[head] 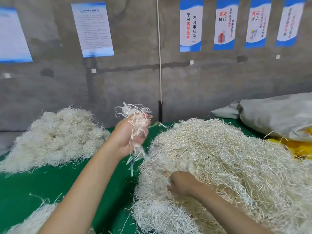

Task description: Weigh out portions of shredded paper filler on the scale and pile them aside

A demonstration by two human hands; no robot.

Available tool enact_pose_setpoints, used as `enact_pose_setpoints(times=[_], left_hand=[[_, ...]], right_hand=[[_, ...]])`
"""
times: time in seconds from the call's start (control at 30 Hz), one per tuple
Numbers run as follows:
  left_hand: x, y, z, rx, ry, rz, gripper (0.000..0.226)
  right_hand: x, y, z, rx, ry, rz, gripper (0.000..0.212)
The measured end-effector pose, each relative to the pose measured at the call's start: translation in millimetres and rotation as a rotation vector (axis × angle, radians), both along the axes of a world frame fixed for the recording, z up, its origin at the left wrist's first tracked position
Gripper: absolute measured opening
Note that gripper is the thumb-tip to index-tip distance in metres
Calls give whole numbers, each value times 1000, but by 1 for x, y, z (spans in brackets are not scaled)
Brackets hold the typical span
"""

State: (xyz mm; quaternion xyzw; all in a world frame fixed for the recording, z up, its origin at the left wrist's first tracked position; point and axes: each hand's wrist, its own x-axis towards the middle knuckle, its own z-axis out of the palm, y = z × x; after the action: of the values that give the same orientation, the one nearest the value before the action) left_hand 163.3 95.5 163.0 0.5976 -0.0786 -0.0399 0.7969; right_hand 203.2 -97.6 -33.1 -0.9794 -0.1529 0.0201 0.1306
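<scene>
My left hand is raised above the green table, closed on a handful of shredded paper filler whose strands stick out above and hang below the fist. My right hand is dug into the left edge of the big heap of shredded paper on the right, fingers curled in the strands. A second pile of shredded paper lies at the back left. More filler shows at the bottom left corner. No scale is visible.
A grey sack lies at the back right over something yellow. A concrete wall with posters stands close behind the table. A white cord hangs down the wall.
</scene>
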Motion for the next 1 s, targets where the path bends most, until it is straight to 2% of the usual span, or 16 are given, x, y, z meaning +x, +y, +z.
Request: enact_pose_setpoints(times=[0.1,0.13,0.2,0.23,0.3,0.37,0.4,0.47,0.5,0.57,0.63,0.7,0.77,0.87,0.93,1.0], left_hand=[[4,11,-14,997,-207,20,35],[4,12,-22,1257,-275,-2,38],[1,11,-37,1530,-317,-40,38],[0,8,-42,1557,-309,-41,37],[-7,-1,-44,1477,-293,-17,41],[-20,-11,-36,1365,-327,41,38],[-28,-15,-30,1320,-364,68,33],[-51,-19,-16,1302,-450,72,19],[-63,-21,-12,1335,-495,52,17],[-88,-24,-12,1421,-563,-14,32],[-108,-31,-22,1457,-608,-174,48],[-124,-39,-38,1396,-592,-436,51],[-132,-35,-52,1275,-524,-570,60],[-132,-17,-67,1166,-475,-505,52],[-129,-8,-82,1144,-465,-450,24],[-130,-1,-101,1122,-418,-406,19]], right_hand=[[3,-19,-6,119,-123,-247,27],[2,-22,-3,173,-163,-295,24],[1,-24,11,265,-220,-327,6],[-2,-25,22,313,-212,-316,15],[-12,-26,50,398,-47,-199,54],[-32,-30,83,324,156,-25,80],[-44,-35,96,262,183,52,85],[-76,-44,114,315,100,120,78],[-95,-47,120,464,36,113,70],[-139,-52,123,889,-28,112,57],[-180,-52,122,1131,-13,180,51],[-206,-44,112,1110,-64,191,43],[-214,-39,96,1124,-182,68,21],[-219,-37,77,1099,-121,-113,8],[-224,-41,65,1007,1,-158,15],[-227,-41,52,885,83,-158,27]])
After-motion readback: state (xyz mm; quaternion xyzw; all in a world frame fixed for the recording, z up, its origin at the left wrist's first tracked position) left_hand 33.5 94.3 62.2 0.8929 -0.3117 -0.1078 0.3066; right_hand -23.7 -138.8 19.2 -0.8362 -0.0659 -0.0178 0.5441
